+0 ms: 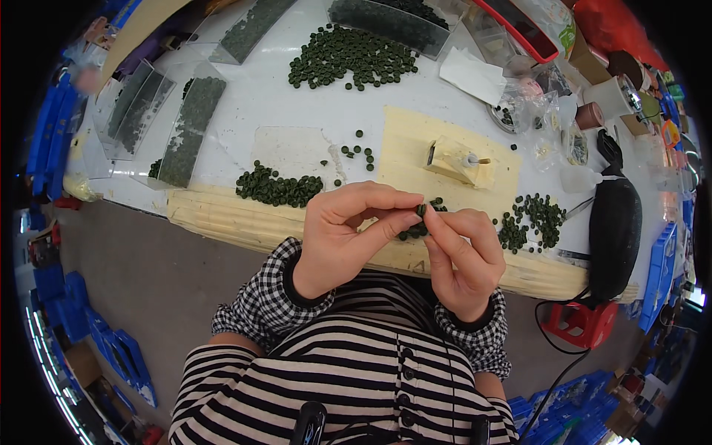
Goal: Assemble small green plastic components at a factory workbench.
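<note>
In front of me at the table's near edge, my left hand (337, 233) pinches a small dark green disc (421, 210) between thumb and forefinger. The fingertips of my right hand (467, 256) meet the same disc from the other side, its fingers closed. Just below the fingertips lies a small group of similar discs (412, 231), partly covered by the hands. One pile of discs (278, 187) sits by my left hand, and another pile (541, 220) lies beyond my right. A small cream-coloured block with a metal-tipped pin (460, 162) stands on a yellow sheet (404, 130) beyond the hands.
A large heap of discs (352, 59) lies at the back, near clear plastic trays (194, 126) of discs. To the right are a white paper (472, 76), a red-edged device (519, 30), plastic bags (545, 111) and a black pouch-like object (615, 230). A red stool (582, 324) stands below.
</note>
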Motion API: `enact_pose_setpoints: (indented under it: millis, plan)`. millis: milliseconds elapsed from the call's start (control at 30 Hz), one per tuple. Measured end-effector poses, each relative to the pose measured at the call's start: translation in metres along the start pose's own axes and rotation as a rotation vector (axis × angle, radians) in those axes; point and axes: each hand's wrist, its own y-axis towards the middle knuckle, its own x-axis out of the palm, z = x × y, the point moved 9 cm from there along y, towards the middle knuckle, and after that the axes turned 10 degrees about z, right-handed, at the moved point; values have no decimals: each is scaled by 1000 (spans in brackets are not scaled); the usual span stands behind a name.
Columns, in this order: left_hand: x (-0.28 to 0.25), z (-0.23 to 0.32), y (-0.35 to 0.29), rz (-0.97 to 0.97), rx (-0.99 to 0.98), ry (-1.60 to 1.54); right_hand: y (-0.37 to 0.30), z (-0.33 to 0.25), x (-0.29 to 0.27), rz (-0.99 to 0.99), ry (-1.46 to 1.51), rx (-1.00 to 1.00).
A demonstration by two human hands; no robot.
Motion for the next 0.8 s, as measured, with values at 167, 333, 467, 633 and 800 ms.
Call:
enact_pose_setpoints:
  millis: [167,333,467,633,800]
  plan:
    - [0,-2,-1,6,-23,-47,1,0,-1,55,-21,-34]
    - [-1,-3,0,2,-22,-51,1,0,-1,49,-31,-47]
    - [0,-3,1,1,-23,-57,1,0,-2,51,-36,-47]
    - [2,0,0,4,-14,-41,1,1,-2,55,-41,-52]
    - [0,-3,1,11,-14,-54,1,1,-2,53,-41,-60]
